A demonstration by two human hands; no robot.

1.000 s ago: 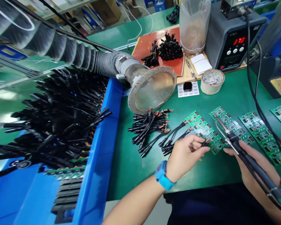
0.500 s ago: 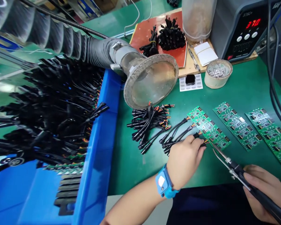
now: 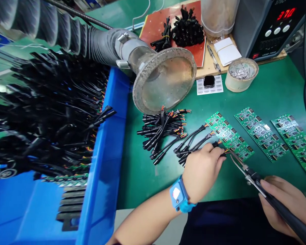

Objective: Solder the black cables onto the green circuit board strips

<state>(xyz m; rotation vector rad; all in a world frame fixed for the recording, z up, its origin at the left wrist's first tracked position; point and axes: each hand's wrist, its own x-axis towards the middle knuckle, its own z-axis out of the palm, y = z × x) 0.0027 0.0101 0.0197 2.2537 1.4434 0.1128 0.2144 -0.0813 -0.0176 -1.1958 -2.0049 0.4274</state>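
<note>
My left hand (image 3: pixel 202 170), a blue strap on its wrist, pinches a short black cable lead (image 3: pixel 218 148) against the near corner of a green circuit board (image 3: pixel 229 140). My right hand (image 3: pixel 287 202) grips a black soldering iron (image 3: pixel 257 182); its metal tip meets the coloured wire ends at that same corner. Two black cable leads (image 3: pixel 191 143) lie attached along the board's left edge. More green circuit boards (image 3: pixel 261 137) lie in a row to the right.
A loose bundle of black leads (image 3: pixel 163 132) lies left of the boards. A grey fume hose funnel (image 3: pixel 165 81) hangs over it. A blue bin (image 3: pixel 109 160) heaped with cables fills the left. Behind stand a soldering station (image 3: pixel 272 27) reading 370 and a tin of solder scraps (image 3: pixel 241 79).
The iron swung down from over the boards to the near corner of the left board, tip now at the wire ends. My left hand stayed pinching the lead; the view shifted slightly.
</note>
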